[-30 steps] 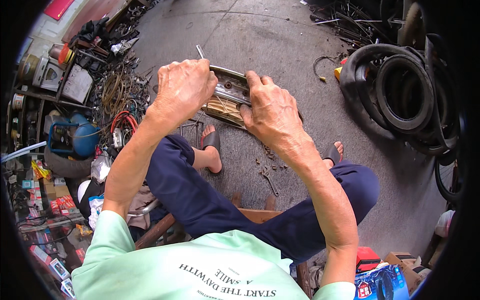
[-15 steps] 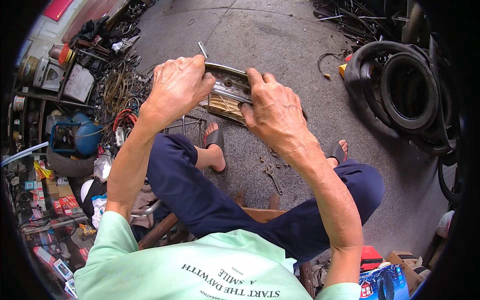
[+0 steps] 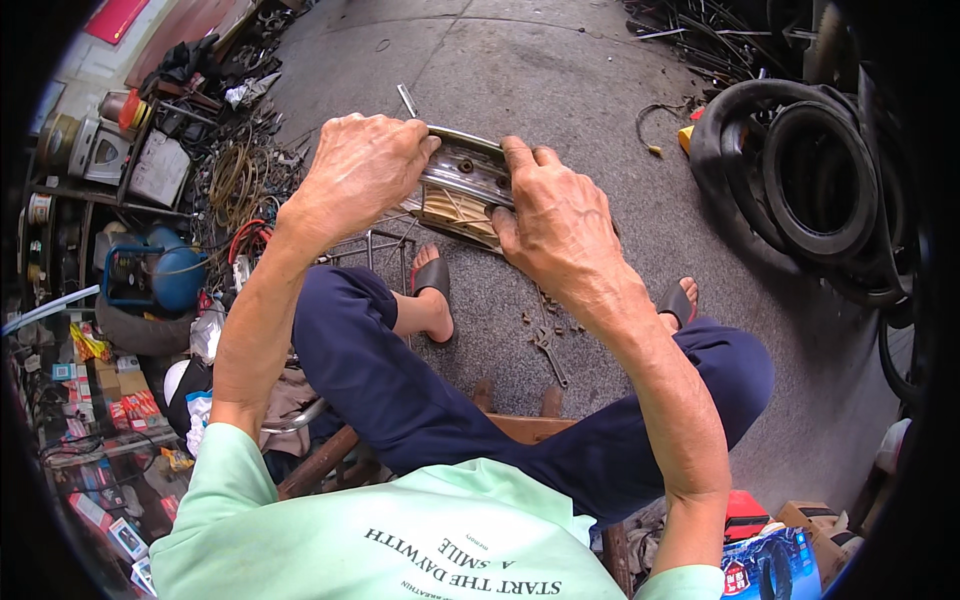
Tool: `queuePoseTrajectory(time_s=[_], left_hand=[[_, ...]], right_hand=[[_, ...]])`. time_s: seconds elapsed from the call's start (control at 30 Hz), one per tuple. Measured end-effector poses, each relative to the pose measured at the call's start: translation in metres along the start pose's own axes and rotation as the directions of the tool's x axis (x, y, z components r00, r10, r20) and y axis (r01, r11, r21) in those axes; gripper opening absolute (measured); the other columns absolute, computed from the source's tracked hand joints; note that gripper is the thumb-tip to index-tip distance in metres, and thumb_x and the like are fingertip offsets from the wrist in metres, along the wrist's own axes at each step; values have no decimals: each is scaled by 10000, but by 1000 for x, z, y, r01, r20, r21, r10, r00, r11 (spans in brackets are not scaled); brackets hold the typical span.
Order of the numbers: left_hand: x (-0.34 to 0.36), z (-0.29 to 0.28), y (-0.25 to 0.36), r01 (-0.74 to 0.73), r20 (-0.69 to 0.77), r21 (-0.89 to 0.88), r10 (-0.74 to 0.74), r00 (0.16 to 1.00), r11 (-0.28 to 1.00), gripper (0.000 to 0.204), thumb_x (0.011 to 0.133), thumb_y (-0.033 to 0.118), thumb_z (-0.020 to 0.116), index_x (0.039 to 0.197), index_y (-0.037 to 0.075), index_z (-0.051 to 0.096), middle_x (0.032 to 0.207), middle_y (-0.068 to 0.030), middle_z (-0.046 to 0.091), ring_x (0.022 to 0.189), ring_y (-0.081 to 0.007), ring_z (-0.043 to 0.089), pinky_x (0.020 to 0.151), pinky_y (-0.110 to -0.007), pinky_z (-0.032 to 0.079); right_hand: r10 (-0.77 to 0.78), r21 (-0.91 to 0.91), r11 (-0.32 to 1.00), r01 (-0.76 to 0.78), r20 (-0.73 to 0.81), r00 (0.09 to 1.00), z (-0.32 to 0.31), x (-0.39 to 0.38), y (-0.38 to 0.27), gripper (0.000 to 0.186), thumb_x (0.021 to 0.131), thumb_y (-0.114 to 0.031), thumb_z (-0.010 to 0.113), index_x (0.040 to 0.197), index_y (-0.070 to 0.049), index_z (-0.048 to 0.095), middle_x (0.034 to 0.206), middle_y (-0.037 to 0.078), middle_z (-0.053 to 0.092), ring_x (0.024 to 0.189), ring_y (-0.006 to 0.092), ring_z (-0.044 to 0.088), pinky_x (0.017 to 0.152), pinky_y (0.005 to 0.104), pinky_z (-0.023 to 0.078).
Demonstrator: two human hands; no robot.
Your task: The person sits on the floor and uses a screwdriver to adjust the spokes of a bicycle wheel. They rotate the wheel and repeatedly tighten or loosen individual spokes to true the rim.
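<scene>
A spoked metal wheel rim (image 3: pixel 468 180) is held up edge-on in front of me, above the floor. Its shiny channel faces me and shows a few nipple heads, with pale wheel parts and spokes below. My left hand (image 3: pixel 368 165) is closed at the rim's left end, fingers curled over the edge. At the right end, my right hand (image 3: pixel 562 212) grips it with fingers over the far edge and thumb on the near side. Each hand hides part of the rim. An adjustable wrench (image 3: pixel 550 358) lies on the floor below, with several small metal pieces around it.
Black tyres (image 3: pixel 820 180) are stacked at the right. A blue compressor tank (image 3: pixel 175 268), coiled wires (image 3: pixel 240 180) and shelves of small boxes crowd the left. A thin metal stand (image 3: pixel 375 240) is by my left foot. A blue box (image 3: pixel 775 565) sits at the lower right.
Both hands and the wheel rim have shifted slightly to the right. The grip of each hand looks much the same.
</scene>
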State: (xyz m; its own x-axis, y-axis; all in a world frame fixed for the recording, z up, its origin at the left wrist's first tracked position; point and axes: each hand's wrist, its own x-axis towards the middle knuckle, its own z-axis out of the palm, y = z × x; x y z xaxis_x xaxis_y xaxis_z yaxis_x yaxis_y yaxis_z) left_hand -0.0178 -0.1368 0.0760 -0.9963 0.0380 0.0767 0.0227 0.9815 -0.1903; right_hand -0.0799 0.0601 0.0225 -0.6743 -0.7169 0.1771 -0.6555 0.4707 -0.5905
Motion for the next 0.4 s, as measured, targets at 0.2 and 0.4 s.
queuePoseTrajectory(time_s=[0.2,0.4], left_hand=[[-3,3,5,23,-129,-152,-43,991,988,249,918,257,662,867,17,619,806,-155,654,716,-347,657,641,-424,508],[5,-17,4,164,153,-196,-135,979,967,290,853,268,734,1004,36,647,861,-170,674,765,-326,688,707,-439,529]], right_hand=[[0,-20,1000,0,0,1000,-1,-1,2,490,809,-93,703,1236,55,515,1031,252,632,883,417,701,763,466,582],[-23,-24,999,22,-37,999,2,-2,5,501,815,-97,698,1254,43,503,1030,255,632,878,420,701,757,467,583]])
